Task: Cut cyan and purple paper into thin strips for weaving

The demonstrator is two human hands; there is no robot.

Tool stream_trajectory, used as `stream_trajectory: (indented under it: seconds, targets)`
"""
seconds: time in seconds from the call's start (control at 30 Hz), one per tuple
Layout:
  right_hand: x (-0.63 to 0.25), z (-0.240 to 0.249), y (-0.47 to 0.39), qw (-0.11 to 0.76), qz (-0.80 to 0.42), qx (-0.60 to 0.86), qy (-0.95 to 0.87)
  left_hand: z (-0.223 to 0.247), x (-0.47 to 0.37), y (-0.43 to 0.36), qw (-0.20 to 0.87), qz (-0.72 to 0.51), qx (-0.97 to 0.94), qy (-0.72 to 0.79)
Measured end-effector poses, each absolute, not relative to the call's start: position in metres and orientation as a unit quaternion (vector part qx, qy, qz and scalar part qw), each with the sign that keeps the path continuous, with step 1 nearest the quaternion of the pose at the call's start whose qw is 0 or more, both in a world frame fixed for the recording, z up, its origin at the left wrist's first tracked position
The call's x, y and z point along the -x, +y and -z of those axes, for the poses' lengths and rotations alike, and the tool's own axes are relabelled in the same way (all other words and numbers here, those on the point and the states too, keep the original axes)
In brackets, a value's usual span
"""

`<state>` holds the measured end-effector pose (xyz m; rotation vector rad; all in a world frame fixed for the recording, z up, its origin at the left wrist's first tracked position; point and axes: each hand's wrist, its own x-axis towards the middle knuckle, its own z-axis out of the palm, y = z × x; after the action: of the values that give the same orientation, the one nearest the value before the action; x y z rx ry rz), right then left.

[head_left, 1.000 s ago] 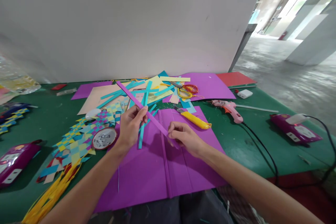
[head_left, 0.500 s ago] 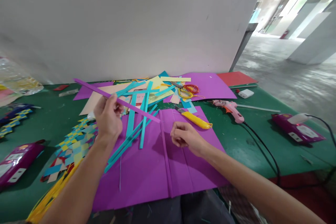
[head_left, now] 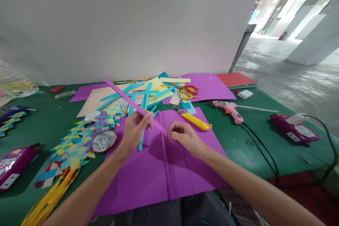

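Observation:
A narrow purple paper strip (head_left: 124,96) slants across the middle, raised above the work surface. My left hand (head_left: 136,127) grips it partway along, thumb over the top. At its lower right end, the curled fingers of my right hand (head_left: 185,137) pinch the strip. Underneath lies a large purple sheet (head_left: 143,180) with fold lines, and another purple strip (head_left: 165,159) runs lengthwise on it. Several teal paper strips (head_left: 142,137) rest on the sheet and behind it. A yellow utility knife (head_left: 196,121) lies on the sheet beyond my right hand.
Red- and yellow-handled scissors (head_left: 186,91) lie among paper scraps at the back. To the right are a pink glue gun (head_left: 229,110) and a purple socket box (head_left: 296,130). Woven paper pieces (head_left: 76,148) and a dish of small dotted bits (head_left: 104,142) sit left. A white board (head_left: 119,35) stands behind.
My left hand has moved right and lower with the purple strip, uncovering the dish. The strip's lower end is now pinched in my right hand. Some teal strips have shifted off the sheet toward the back.

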<state>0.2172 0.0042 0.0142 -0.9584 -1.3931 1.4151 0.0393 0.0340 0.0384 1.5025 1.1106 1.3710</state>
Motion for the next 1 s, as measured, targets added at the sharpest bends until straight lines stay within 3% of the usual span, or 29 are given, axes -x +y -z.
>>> stream_trajectory:
  seconds: [0.17, 0.27, 0.4, 0.67, 1.0]
  targets:
    - [-0.218, -0.018, 0.003, 0.470, -0.558, 0.390, -0.562, -0.036, -0.046, 0.026, 0.392, -0.353, -0.729, 0.437]
    - [-0.218, -0.017, 0.000, 0.455, -0.599, 0.380, -0.538, -0.039, -0.040, 0.031, 0.408, -0.377, -0.709, 0.435]
    - [-0.219, -0.017, -0.002, 0.439, -0.651, 0.374, -0.493, -0.046, -0.027, 0.040, 0.427, -0.497, -0.642, 0.398]
    - [-0.216, -0.025, 0.002, 0.438, -0.636, 0.385, -0.506, -0.044, -0.037, 0.030, 0.393, -0.372, -0.716, 0.441]
    - [-0.215, -0.021, 0.003, 0.432, -0.616, 0.395, -0.528, -0.034, -0.043, 0.028, 0.400, -0.373, -0.713, 0.439]
